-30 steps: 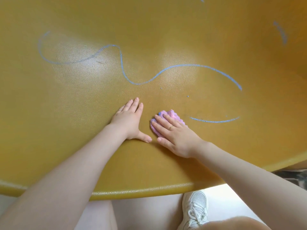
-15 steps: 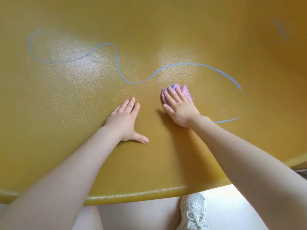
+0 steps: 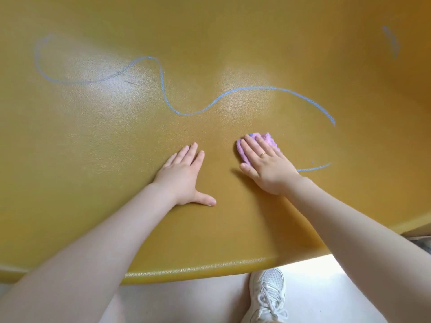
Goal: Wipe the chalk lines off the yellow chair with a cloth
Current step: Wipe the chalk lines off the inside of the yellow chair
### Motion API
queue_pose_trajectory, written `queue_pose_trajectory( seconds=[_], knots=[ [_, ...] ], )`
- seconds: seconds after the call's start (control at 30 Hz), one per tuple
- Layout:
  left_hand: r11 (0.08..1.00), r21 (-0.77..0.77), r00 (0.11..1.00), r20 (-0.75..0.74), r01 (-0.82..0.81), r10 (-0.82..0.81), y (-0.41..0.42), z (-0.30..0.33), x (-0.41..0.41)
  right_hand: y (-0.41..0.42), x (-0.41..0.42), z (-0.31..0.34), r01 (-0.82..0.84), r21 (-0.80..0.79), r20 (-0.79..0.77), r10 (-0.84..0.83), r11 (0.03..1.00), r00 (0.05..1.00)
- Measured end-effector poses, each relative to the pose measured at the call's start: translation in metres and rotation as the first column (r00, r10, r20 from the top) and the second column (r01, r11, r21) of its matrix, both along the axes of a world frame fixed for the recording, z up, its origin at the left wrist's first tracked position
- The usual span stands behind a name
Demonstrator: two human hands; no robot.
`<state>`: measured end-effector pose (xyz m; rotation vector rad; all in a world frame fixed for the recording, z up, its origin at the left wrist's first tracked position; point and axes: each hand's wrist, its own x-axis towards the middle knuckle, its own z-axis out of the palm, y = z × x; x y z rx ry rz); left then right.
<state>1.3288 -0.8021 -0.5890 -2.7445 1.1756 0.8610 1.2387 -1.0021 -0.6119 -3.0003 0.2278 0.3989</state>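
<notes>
From my head camera, my right hand (image 3: 265, 164) lies flat with straight fingers pressing a bunched pink cloth (image 3: 268, 142) onto the yellow chair (image 3: 93, 159) seat. The cloth sits under my fingertips, its long axis running up-right, away from me. Beyond it a long wavy blue chalk line (image 3: 163, 87) runs left to right across the seat; a short chalk stroke (image 3: 314, 168) lies just right of my wrist. My left hand (image 3: 184, 176) rests flat on the seat, thumb spread wide. A white sneaker (image 3: 268, 297) shows below the seat edge.
</notes>
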Motion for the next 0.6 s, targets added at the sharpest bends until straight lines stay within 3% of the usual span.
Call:
queue_pose_trajectory(
  seconds=[0.1, 0.23, 0.47, 0.6],
  knots=[
    [1.000, 0.025, 1.000, -0.009, -0.004, 0.005, -0.002, -0.002, 0.002, -0.020, 0.032, -0.002, 0.106, -0.002, -0.001, -0.106, 0.994, 0.994],
    [1.000, 0.028, 1.000, -0.009, -0.008, 0.009, -0.003, -0.003, 0.003, -0.011, 0.031, -0.003, 0.114, 0.060, -0.029, -0.112, 0.992, 0.993],
    [1.000, -0.013, 1.000, 0.000, -0.022, 0.022, -0.001, 0.000, 0.000, 0.052, -0.074, 0.018, -0.094, 0.198, -0.044, 0.105, 0.976, 0.993],
    [1.000, -0.019, 1.000, 0.014, -0.024, 0.024, 0.000, 0.000, -0.001, 0.056, -0.086, 0.023, -0.095, 0.221, -0.101, 0.120, 0.971, 0.988]
  ],
)
